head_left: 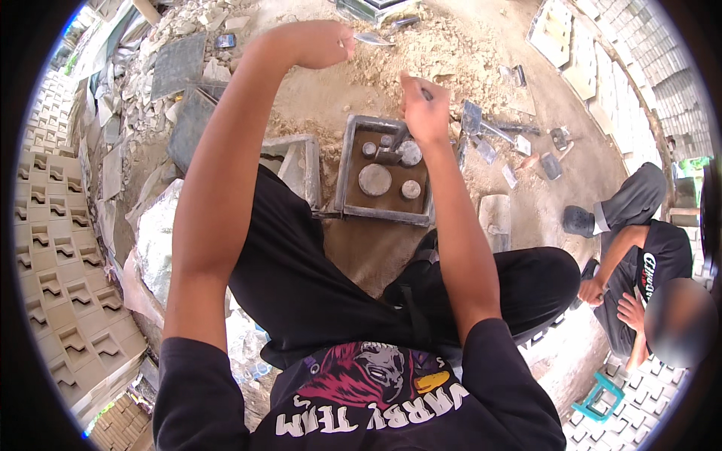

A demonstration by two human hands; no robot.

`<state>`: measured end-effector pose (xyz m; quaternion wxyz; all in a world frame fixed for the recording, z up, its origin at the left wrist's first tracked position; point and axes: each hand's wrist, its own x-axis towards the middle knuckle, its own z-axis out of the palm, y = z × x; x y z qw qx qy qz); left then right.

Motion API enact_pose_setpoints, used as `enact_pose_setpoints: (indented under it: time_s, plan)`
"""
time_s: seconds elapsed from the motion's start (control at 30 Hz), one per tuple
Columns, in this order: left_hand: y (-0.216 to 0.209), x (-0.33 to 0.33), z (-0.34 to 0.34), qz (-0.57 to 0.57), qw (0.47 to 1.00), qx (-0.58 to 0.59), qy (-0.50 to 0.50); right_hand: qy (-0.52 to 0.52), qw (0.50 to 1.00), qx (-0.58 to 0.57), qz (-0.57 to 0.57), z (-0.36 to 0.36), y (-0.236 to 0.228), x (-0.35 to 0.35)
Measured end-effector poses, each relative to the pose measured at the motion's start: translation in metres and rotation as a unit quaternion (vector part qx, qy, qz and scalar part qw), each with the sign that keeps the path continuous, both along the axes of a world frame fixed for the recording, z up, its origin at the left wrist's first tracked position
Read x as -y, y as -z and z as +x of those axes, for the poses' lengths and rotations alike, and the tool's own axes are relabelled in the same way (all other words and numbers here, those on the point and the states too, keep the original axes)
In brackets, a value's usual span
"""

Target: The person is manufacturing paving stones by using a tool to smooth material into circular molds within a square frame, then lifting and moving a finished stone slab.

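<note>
My left hand [325,43] is at the far side of the work, closed at the end of a small pointed metal blade [374,38], over loose sand. My right hand [426,110] is closed around the dark handle of a trowel [389,155], whose flat blade reaches down into a square frame [349,161]. Smooth brown sand fills that frame. Several round grey discs of differing sizes sit in the sand, among them a large disc [374,180] and a smaller disc [411,189]. My right wrist covers part of the frame's right side.
A second frame [313,169] stands at the left. Loose sand [444,52] is heaped beyond. Hand tools, including a flat-bladed tool [471,118], lie at the right. Another person [665,255] sits at the far right near a green stool [599,397]. Stacked blocks [68,255] line the left.
</note>
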<state>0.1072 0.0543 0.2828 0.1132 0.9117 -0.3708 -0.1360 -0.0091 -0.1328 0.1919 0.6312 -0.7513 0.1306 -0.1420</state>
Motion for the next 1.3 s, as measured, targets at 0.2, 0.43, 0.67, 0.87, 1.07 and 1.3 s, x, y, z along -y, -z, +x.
enact_pose_setpoints:
  time_s: [0.2, 0.43, 0.67, 0.87, 1.07, 1.3]
  plan:
    - [-0.003, 0.001, -0.007, -0.028, 0.999, 0.001, -0.021, 0.040, 0.992, 0.101, -0.064, -0.008, -0.006, -0.039]
    - [0.005, 0.001, -0.006, 0.048, 0.997, -0.012, -0.062, 0.018, 0.998, 0.062, 0.005, -0.013, -0.013, -0.040]
    - [0.002, -0.010, 0.004, 0.081, 0.993, 0.003, -0.086, -0.031, 0.994, 0.067, 0.084, -0.015, 0.003, -0.044]
    - [0.007, 0.004, 0.001, 0.053, 0.989, 0.047, -0.130, -0.025, 0.994, 0.104, 0.006, -0.014, 0.027, -0.059]
    - [-0.003, -0.003, -0.007, 0.040, 0.990, 0.047, -0.130, -0.062, 0.986, 0.156, -0.022, -0.011, 0.012, -0.065]
    - [-0.005, -0.005, -0.008, 0.060, 0.993, 0.049, -0.089, -0.084, 0.990, 0.083, 0.081, -0.004, 0.024, -0.058]
